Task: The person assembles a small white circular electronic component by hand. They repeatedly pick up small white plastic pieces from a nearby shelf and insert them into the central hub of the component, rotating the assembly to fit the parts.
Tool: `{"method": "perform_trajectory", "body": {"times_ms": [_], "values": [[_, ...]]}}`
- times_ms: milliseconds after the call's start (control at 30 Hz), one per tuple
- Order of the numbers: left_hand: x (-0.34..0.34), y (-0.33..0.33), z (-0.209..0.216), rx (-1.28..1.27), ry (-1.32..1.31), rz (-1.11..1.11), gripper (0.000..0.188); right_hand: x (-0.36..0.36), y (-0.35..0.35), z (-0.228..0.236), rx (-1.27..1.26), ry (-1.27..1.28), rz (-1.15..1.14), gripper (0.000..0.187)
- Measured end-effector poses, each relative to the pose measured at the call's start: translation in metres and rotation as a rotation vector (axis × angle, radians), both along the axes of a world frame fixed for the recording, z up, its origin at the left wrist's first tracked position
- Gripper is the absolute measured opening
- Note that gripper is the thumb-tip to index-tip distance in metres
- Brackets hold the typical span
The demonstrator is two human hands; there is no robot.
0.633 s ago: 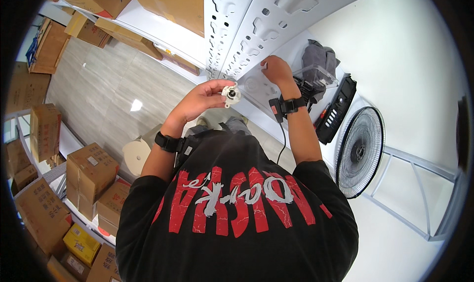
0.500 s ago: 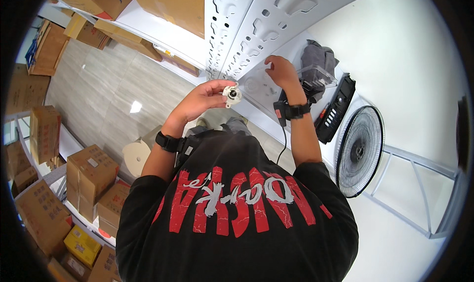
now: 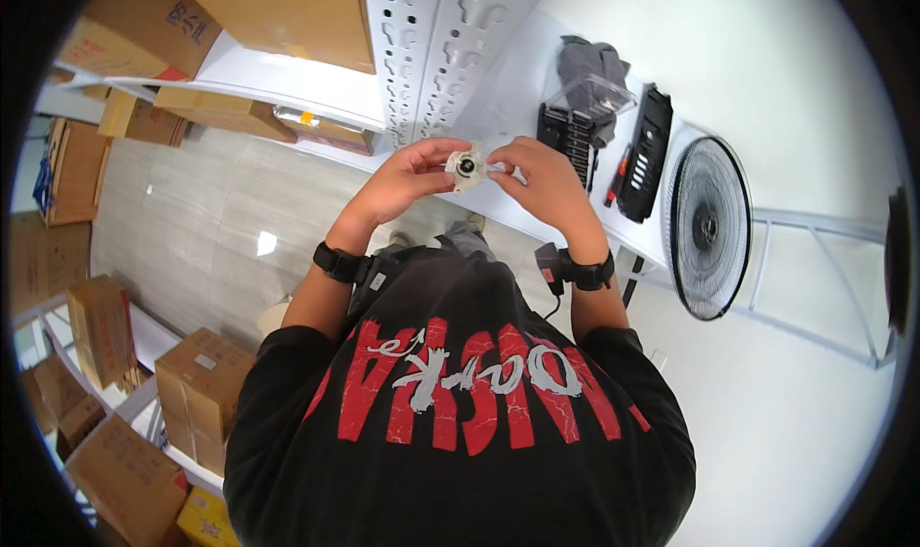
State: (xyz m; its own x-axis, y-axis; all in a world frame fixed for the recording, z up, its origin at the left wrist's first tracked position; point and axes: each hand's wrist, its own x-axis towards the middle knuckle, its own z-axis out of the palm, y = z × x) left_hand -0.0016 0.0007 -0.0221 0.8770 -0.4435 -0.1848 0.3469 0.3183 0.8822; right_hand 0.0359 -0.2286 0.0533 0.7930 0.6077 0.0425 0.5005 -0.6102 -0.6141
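My left hand (image 3: 401,181) holds a small white plastic part (image 3: 464,170) between thumb and fingers, over the edge of the white shelf board. The part is roundish with lobed edges and a dark round centre. Against its right side is my right hand (image 3: 548,185), with thumb and forefinger pinched together. Whether those fingers grip the part's edge or some tiny piece is too small to tell. Black bands with small devices circle both wrists.
Right of my hands lie an open tool case (image 3: 569,143) with a clear lid, a grey cloth (image 3: 592,68) and a black slotted panel (image 3: 644,154). A round wire fan guard (image 3: 709,227) stands beyond. Ahead rises a perforated metal upright (image 3: 412,58); cardboard boxes (image 3: 196,384) fill shelves at left.
My right hand has come from the board over to the white part and closed its fingertips beside it. My left hand still holds the part. The view has shifted, revealing more of the tool case.
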Motion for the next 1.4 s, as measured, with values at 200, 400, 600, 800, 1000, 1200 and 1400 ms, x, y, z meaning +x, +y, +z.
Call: {"method": "perform_trajectory", "body": {"times_ms": [200,400,600,800,1000,1200,1400], "values": [[-0.006,-0.001,0.003,0.007,-0.012,-0.033,0.046,-0.028,0.003,-0.006,0.050,-0.018,-0.071,0.017],[-0.015,0.002,0.008,0.034,-0.036,-0.033,0.046,-0.041,0.012,-0.008,0.011,-0.070,-0.108,0.019],[-0.024,0.010,0.007,0.019,-0.046,-0.034,0.047,-0.049,0.019,-0.005,-0.038,-0.164,-0.035,0.016],[-0.032,0.015,0.008,-0.009,-0.060,-0.021,0.049,-0.055,0.027,-0.005,-0.050,-0.207,0.011,0.020],[-0.035,0.020,0.006,-0.017,-0.074,-0.043,0.048,-0.057,0.029,-0.005,-0.016,-0.072,0.006,0.019],[-0.033,0.022,0.007,0.013,-0.086,-0.022,0.047,-0.053,0.029,0.009,0.054,0.029,-0.062,0.020],[-0.030,0.025,0.003,0.001,-0.015,-0.019,0.045,-0.023,0.016,0.014,0.104,0.004,-0.219,0.021]]}}
